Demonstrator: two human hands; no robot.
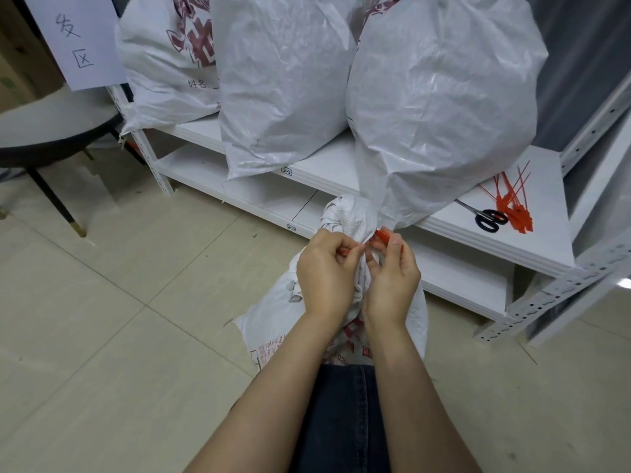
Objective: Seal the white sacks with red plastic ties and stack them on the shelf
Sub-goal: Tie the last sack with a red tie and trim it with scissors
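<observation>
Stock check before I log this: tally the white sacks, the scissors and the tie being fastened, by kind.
White sacks: 4, three on the shelf, one on the floor; a printed patch behind may be another
Scissors: 1
Red tie pinched by left hand and right hand: 1
Total: 6

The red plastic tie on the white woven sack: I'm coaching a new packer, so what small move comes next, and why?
Probably pull the red plastic tie snug. The left hand and right hand both pinch it at the bunched neck of the white woven sack, so the neck is gathered and ready. I cannot tell whether the tie is already threaded.
</observation>
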